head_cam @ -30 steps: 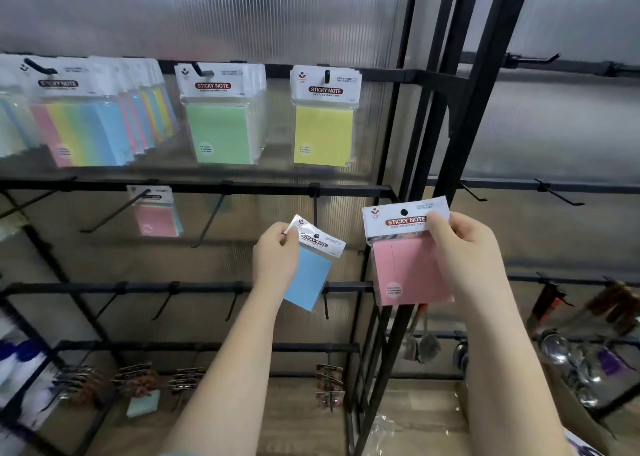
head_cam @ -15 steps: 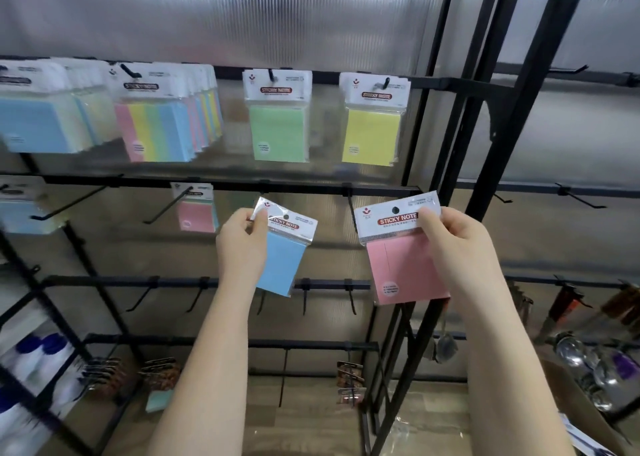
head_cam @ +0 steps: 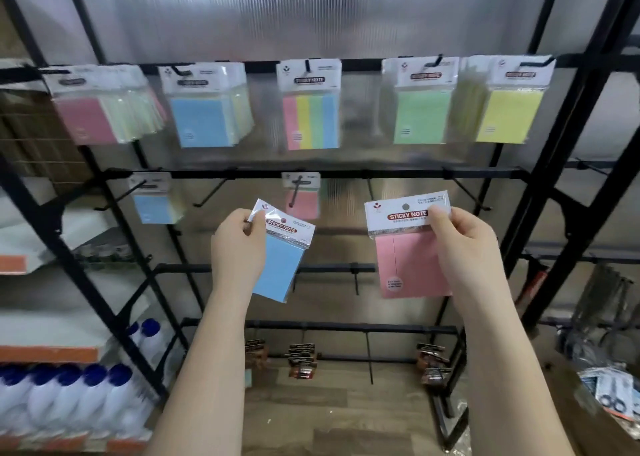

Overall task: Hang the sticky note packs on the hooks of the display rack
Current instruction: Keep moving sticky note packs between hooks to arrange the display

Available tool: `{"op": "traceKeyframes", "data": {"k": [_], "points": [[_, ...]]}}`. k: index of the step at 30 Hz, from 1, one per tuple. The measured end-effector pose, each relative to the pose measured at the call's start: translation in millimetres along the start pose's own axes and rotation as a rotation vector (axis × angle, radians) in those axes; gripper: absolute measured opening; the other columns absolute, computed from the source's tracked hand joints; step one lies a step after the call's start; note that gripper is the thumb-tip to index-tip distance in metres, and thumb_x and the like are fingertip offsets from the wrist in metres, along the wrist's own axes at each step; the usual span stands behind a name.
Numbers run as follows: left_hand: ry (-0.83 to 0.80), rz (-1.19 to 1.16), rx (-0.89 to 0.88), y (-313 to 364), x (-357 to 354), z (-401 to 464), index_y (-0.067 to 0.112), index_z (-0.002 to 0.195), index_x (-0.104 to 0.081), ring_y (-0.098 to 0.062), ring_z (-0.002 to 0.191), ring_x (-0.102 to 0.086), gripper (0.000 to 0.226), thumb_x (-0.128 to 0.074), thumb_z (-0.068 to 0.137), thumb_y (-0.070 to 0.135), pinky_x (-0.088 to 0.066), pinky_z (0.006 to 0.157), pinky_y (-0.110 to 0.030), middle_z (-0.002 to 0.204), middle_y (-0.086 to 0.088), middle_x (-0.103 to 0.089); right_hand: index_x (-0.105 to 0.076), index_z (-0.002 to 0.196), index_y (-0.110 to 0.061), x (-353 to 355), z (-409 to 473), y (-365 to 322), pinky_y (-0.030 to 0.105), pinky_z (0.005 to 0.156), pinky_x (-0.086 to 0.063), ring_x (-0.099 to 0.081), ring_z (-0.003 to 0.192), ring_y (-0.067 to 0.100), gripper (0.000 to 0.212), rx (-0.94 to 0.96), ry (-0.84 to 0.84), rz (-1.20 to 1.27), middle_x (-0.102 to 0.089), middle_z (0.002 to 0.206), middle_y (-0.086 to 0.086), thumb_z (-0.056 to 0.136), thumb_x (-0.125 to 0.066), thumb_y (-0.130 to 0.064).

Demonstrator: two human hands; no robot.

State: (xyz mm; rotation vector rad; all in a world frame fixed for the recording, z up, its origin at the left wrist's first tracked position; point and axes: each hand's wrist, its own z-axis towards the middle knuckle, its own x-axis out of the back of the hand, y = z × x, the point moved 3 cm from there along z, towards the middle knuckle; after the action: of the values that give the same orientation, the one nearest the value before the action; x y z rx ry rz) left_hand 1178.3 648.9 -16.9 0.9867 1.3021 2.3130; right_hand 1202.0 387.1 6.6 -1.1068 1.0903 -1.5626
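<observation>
My left hand [head_cam: 239, 247] pinches the blue pack [head_cam: 282, 265] by its header corner; my right hand [head_cam: 464, 244] pinches the pink pack [head_cam: 405, 265] by its header. I hold both before the rack [head_cam: 311, 173], below its second bar, neither on a hook.

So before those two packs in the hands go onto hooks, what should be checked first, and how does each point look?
1. Left hand pinches the blue sticky note pack by its header corner: ok.
2. Right hand pinches the pink sticky note pack by its header: ok.
3. Pink pack's hanging hole uncovered: ok.
4. Blue pack level: not ok, tilted.
5. Bare black hook on the middle rail: ok.
6. Either hole lined up with a hook: not ok.
</observation>
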Motion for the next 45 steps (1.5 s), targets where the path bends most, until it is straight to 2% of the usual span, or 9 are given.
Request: {"op": "traceKeyframes", "data": {"k": [6,11,18,22,26,29,35,40,45], "points": [[0.032,0.085,0.011,-36,58,16,0.008,0.088,-0.057,-0.007,0.058,-0.044,0.03,-0.042,0.099,0.031,-0.028,0.046,-0.022,0.067,0.007,-0.051,-0.064,0.091,0.0,-55,-27,-16,0.027,0.063,-0.034,-0.045,0.068,0.011,0.036,0.032,-0.031,0.016,-0.06,0.076,-0.002,0.096,-0.046,-0.032],[0.063,0.087,0.02,-51,80,28,0.007,0.088,-0.056,-0.006,0.058,-0.044,0.029,-0.042,0.1,0.03,-0.035,0.044,-0.012,0.067,0.01,-0.049,-0.067,0.082,-0.016,-85,-31,-30,0.024,0.058,-0.037,-0.048,0.059,0.001,0.031,0.047,-0.061,0.011,-0.063,0.063,-0.019,0.096,-0.048,-0.034],[0.158,0.086,0.07,-67,96,59,0.002,0.088,-0.055,-0.007,0.059,-0.043,0.035,-0.04,0.1,0.031,-0.03,0.047,-0.021,0.072,0.003,-0.05,-0.066,0.081,-0.01,-130,-8,-39,0.015,0.052,-0.033,-0.044,0.055,-0.002,0.033,0.087,-0.099,0.052,-0.06,0.063,-0.015,0.097,-0.048,-0.032],[0.257,0.021,0.139,-79,107,86,0.01,0.077,-0.048,-0.012,0.061,-0.046,0.033,-0.04,0.1,0.032,-0.033,0.049,-0.028,0.072,-0.001,-0.051,-0.064,0.072,-0.019,-167,17,-45,0.005,0.046,-0.032,-0.047,0.05,-0.008,0.032,0.139,-0.166,0.05,-0.059,0.054,-0.027,0.097,-0.048,-0.031],[0.392,-0.062,0.133,-80,120,117,0.009,0.077,-0.05,-0.015,0.063,-0.048,0.033,-0.041,0.099,0.031,-0.035,0.055,-0.029,0.069,0.002,-0.05,-0.066,0.078,-0.008,-201,43,-56,0.018,0.054,-0.032,-0.044,0.058,0.002,0.034,0.187,-0.192,0.071,-0.059,0.061,-0.013,0.097,-0.049,-0.031],[0.449,-0.112,0.135,-78,129,134,0.007,0.083,-0.049,-0.008,0.063,-0.047,0.03,-0.04,0.1,0.03,-0.034,0.053,-0.023,0.071,0.004,-0.05,-0.06,0.066,-0.013,-225,58,-66,0.018,0.05,-0.03,-0.043,0.056,0.004,0.037,0.219,-0.229,0.056,-0.057,0.055,-0.013,0.097,-0.049,-0.031],[0.497,-0.129,0.117,-90,144,161,0.014,0.087,-0.053,-0.007,0.069,-0.053,0.026,-0.041,0.1,0.033,-0.039,0.055,-0.022,0.078,0.005,-0.056,-0.063,0.073,-0.02,-264,68,-80,0.022,0.054,-0.032,-0.048,0.061,0.004,0.031,0.234,-0.278,0.077,-0.062,0.069,-0.013,0.097,-0.048,-0.032],[0.543,-0.173,0.084,-102,158,174,0.009,0.087,-0.052,-0.003,0.064,-0.051,0.025,-0.042,0.1,0.029,-0.037,0.046,-0.004,0.073,0.011,-0.053,-0.063,0.083,0.001,-298,63,-84,0.028,0.059,-0.034,-0.049,0.067,0.014,0.039,0.284,-0.251,0.107,-0.067,0.083,0.016,0.097,-0.048,-0.032],[0.524,-0.199,-0.018,-119,173,188,0.01,0.083,-0.047,0.013,0.062,-0.052,0.024,-0.042,0.1,0.026,-0.038,0.051,-0.002,0.072,0.014,-0.049,-0.054,0.079,0.006,-338,44,-90,0.027,0.056,-0.034,-0.045,0.063,0.022,0.044,0.354,-0.162,0.102,-0.06,0.076,0.02,0.097,-0.048,-0.033]]}}
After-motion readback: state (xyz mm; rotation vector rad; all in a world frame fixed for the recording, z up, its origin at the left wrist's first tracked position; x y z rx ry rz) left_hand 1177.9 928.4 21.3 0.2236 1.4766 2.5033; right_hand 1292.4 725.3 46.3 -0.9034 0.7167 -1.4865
